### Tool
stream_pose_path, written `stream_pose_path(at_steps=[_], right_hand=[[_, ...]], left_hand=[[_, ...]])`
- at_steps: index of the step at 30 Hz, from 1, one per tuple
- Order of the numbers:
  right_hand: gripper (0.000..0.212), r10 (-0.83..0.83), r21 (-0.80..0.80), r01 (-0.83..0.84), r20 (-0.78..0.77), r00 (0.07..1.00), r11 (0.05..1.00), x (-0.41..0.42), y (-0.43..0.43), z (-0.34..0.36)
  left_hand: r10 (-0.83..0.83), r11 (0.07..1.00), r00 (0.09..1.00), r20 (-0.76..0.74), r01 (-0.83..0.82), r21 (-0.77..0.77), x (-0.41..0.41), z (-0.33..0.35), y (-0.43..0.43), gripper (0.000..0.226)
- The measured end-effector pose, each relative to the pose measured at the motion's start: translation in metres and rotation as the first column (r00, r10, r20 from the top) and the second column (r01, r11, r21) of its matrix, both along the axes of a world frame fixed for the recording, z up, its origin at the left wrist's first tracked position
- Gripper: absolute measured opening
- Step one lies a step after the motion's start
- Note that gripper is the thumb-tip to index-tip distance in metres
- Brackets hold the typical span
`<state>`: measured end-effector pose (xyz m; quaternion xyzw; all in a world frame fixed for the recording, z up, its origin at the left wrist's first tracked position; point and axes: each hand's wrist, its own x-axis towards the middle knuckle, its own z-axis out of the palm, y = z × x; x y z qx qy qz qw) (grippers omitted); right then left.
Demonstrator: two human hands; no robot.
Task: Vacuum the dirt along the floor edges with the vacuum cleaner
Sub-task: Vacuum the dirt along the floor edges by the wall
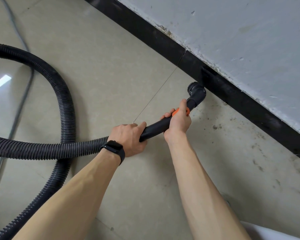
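Vacuum nozzle (196, 91) at baseboard (232, 89), mid-pass. Left hand (128, 137), right hand (178, 118) both wrapped round wand (156, 127). Next: sweep toward 4 o'clock dirt (216, 126).

**Even, soft light with one bright reflection**

The scene is bright and evenly lit, and the picture is sharp overall. The glossy beige tiled floor (97, 70) carries a white streak of glare (0, 83) at the left edge. Shadows are faint and diffuse, darkest under the ribbed black vacuum hose (66, 108). Wide-angle distortion bends the black skirting board (145, 33) slightly, and the far-left edge looks softer.
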<state>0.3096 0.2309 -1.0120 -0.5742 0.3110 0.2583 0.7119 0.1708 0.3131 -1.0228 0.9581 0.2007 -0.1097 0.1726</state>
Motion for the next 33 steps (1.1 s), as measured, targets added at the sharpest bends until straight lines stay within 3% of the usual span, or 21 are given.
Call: stream_pose_path(at_steps=[16, 20, 23, 28, 33], right_hand=[[0.034, 0.133, -0.083, -0.129, 0.048, 0.99, 0.988, 0.02, 0.038, 0.008], [0.018, 0.191, -0.022, -0.19, 0.038, 0.981, 0.982, 0.014, 0.049, 0.014], [0.014, 0.195, 0.05, -0.195, 0.004, 0.981, 0.98, 0.003, 0.043, 0.018], [0.017, 0.099, 0.041, -0.097, -0.044, 0.994, 0.994, -0.042, 0.019, 0.015], [0.015, 0.018, 0.067, -0.008, -0.139, 0.99, 0.998, -0.099, -0.015, 0.013]], left_hand=[[0.186, 0.973, 0.982, 0.007, -0.184, -0.14, 0.01, -0.002, 0.014, 0.022], [0.241, 0.948, 0.971, 0.001, -0.235, -0.214, 0.0, 0.003, 0.026, 0.022], [0.214, 0.954, 0.977, -0.002, -0.209, -0.214, -0.015, 0.009, 0.029, 0.022], [0.082, 0.983, 0.996, -0.048, -0.088, -0.16, -0.055, 0.015, 0.022, 0.021], [-0.03, 0.999, 0.998, -0.049, 0.028, -0.035, -0.104, 0.02, 0.006, 0.026]])
